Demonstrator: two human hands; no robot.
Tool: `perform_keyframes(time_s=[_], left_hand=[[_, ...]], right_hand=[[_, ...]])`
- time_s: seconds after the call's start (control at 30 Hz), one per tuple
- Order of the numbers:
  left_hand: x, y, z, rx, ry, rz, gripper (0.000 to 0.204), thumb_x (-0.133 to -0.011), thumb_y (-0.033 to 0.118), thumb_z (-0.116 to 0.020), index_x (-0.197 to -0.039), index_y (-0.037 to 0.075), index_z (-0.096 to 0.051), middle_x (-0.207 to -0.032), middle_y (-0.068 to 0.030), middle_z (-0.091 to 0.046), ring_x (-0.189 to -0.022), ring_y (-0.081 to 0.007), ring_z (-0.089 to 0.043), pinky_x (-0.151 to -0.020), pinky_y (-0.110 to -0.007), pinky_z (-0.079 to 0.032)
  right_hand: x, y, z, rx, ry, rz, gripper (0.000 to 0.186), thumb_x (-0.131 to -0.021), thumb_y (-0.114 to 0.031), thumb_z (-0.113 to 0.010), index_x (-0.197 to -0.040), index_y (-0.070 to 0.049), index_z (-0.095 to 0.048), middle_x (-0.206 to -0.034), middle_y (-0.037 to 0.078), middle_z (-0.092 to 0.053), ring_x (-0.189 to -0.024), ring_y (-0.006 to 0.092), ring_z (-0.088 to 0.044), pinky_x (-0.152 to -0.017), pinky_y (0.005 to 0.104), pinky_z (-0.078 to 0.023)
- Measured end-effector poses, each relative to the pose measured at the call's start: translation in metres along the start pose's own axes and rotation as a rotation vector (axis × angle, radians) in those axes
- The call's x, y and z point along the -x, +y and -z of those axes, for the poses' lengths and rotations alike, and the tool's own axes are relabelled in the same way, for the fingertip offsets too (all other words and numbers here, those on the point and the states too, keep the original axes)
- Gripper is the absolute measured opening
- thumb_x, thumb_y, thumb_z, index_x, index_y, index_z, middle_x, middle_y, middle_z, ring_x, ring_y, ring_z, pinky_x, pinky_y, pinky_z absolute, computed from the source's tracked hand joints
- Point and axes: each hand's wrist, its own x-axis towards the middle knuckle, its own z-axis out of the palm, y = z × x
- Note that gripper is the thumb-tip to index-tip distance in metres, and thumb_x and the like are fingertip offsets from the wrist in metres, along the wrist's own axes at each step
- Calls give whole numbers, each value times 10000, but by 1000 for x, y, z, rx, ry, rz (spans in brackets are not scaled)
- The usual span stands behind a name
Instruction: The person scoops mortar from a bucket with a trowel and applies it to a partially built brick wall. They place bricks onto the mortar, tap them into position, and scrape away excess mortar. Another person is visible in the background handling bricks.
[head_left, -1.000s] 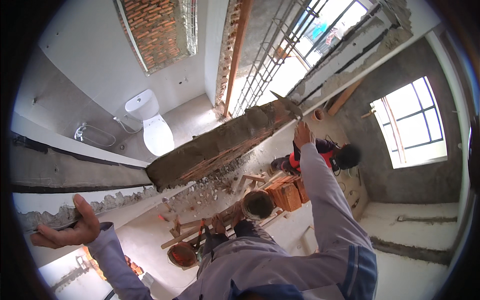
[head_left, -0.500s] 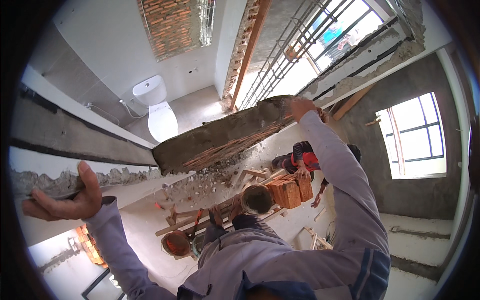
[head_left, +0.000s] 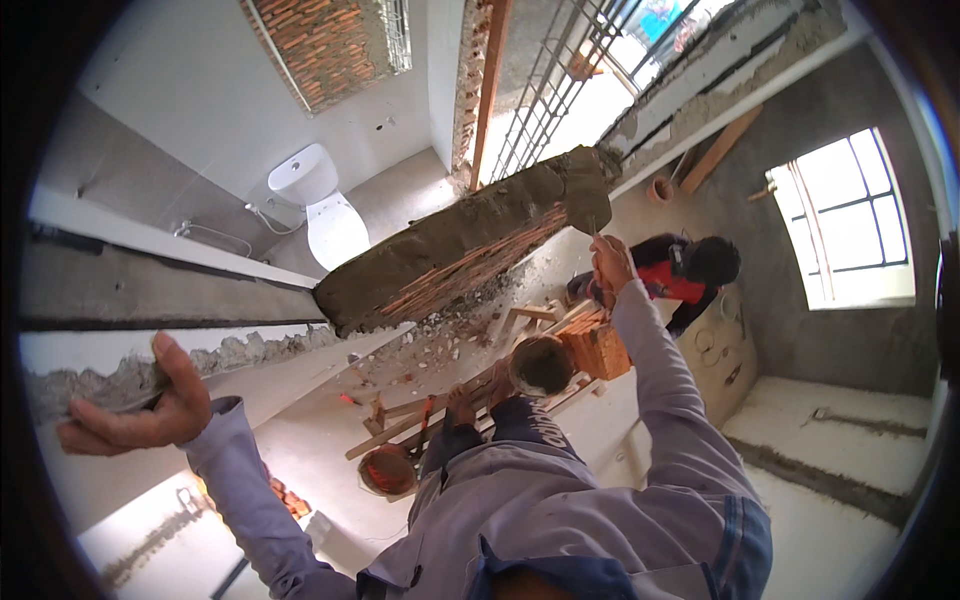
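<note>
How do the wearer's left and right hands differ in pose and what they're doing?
The left hand is open, its thumb apart from the fingers; the right hand is curled around a trowel. The left hand is at the jagged wall edge, while the right hand is near the end of the mortar-topped brick wall. Both are bare, with greyish sleeves.

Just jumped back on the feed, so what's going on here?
The person's right hand grips a trowel, its blade at the right end of the mortar that covers the top of a brick wall. The left hand is at a rough, broken plaster edge, holding no tool. Below, a co-worker in red and black is beside stacked orange bricks.
</note>
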Motion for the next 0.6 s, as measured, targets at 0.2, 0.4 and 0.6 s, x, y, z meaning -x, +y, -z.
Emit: perform_keyframes(time_s=[0.2, 0.4, 0.6], left_hand=[[6, -3, 5, 27, -42, 34, 932, -743, 386, -820, -1407, -11, -299, -1375, -254, -225, -1275, -396, -326, -1008, -517, -414], [-2, -10, 3, -21, 31, -71, 878, -683, 442, -860, -1298, -21, -437, -1213, -222, -429, -1126, -396, -440, -902, -536, -379], [-1, -13, -1, 33, 42, -10, 774, -711, 406, -846, -1241, -26, -485, -1131, -191, -471, -1011, -354, -513, -802, -480, -440]], right_hand=[[5, 62, -97, -587, -15, -126, 383, -958, -461, -507, -795, -114, -516, -555, 20, -477, -387, 156, -457, -356, 322, -388], [25, 90, -202, -852, -8, -151, 380, -963, -488, -475, -826, -134, -503, -571, 34, -482, -420, 169, -461, -371, 325, -402], [101, 118, -241, -823, -211, -15, 441, -998, -440, -430, -767, -71, -501, -541, 40, -473, -385, 151, -448, -368, 295, -396]])
